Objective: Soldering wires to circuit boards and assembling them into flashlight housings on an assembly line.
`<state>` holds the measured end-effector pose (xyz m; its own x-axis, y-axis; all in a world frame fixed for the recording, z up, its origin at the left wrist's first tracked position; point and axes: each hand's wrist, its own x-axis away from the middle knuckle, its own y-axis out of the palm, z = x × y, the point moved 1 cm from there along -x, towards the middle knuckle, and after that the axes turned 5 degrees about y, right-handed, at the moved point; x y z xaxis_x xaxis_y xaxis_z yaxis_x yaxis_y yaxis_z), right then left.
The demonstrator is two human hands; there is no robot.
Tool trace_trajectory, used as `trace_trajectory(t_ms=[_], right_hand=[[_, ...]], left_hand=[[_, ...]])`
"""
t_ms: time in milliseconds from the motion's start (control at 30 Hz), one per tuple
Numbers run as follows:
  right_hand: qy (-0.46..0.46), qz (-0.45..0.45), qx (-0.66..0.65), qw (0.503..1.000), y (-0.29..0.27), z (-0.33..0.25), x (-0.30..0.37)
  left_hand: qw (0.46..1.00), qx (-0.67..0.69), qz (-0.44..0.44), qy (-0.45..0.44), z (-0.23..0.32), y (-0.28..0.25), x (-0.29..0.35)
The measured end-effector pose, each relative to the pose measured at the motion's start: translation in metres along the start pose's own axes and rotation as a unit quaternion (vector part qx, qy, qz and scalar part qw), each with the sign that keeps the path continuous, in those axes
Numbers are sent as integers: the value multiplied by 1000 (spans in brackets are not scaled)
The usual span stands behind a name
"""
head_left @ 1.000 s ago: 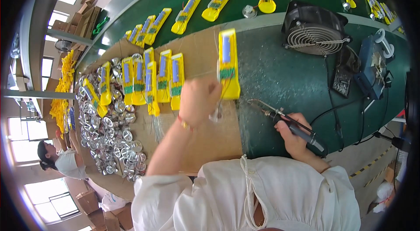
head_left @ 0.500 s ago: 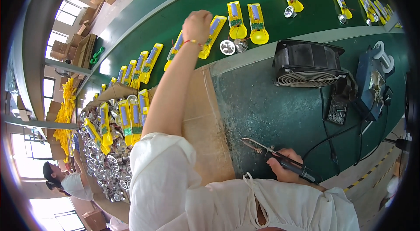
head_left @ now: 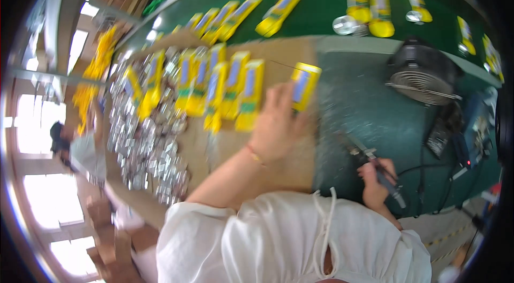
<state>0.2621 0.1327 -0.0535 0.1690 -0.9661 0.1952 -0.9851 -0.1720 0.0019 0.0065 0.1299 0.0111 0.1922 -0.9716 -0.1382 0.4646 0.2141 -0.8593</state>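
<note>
We see the green table (head_left: 369, 93) spreading under and to the right of both grips, with the belt (head_left: 321, 12) beyond them. On the belt, ahead and right of the left grip (head_left: 276, 125), several units have silver reflectors with them; we judge those further along. Straight ahead and leftward, the belt's units show none that we can make out, so we take these as left to do. More units wait on the cardboard (head_left: 289, 176) just left of the left grip, and farther left lies a heap of loose reflectors (head_left: 155, 144).

Our left forearm slants up and inward across the cardboard, palm down, fingers forward. Our right forearm stays low, its grip (head_left: 377, 181) near our body and well apart from the left.

The yellow unit (head_left: 305, 87) in hand sits at the left grip's fingertips, over the cardboard's right edge, tilted; the fingers seem closed on its near end, though blur softens the contact. The right grip is wrapped around the soldering iron (head_left: 393, 194), whose tip points forward-left, apart from the unit; we judge this one unfinished.
</note>
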Motion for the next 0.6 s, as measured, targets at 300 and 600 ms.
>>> trace_trajectory(t_ms=[300,600], right_hand=[[-60,20,26,998,7,4,-3],[-69,6,17,997,14,-2,9]], left_hand=[[967,-109,229,-14,-20,-22,114],[824,-496,136,-238,-153,-98,159]])
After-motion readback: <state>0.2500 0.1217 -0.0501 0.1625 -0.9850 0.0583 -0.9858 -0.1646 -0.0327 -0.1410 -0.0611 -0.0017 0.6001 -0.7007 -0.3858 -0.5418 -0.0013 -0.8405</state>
